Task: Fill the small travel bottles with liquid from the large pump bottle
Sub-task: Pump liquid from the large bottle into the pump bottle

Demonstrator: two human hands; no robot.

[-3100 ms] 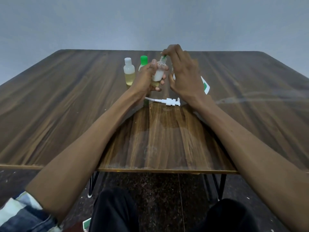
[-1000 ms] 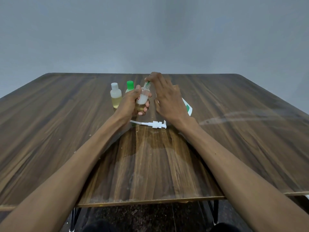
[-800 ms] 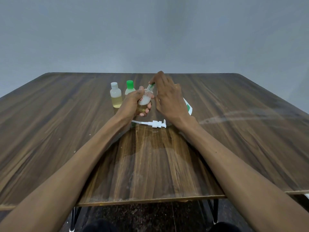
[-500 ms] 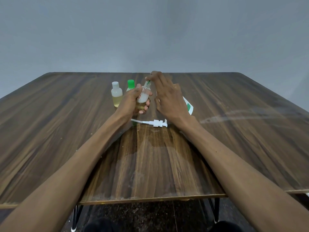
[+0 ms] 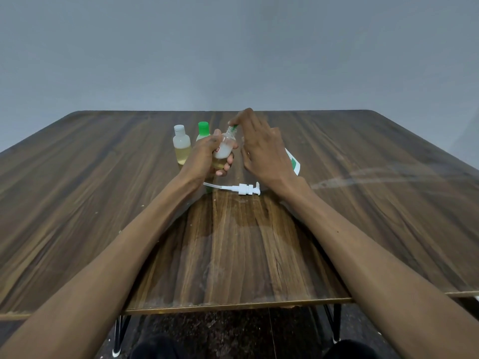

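A wooden table [image 5: 259, 255] carries two small bottles [image 5: 182, 146], a pump head [image 5: 243, 189], perhaps spills.

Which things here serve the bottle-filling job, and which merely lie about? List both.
In use:
- small clear bottle gripped by left hand
- green cap pinched by right hand
- white-capped small bottle of yellow liquid
- green-capped small bottle
- white pump head with tube
- white-and-green large bottle, mostly hidden

Lying about:
- nothing beyond the brown wooden table
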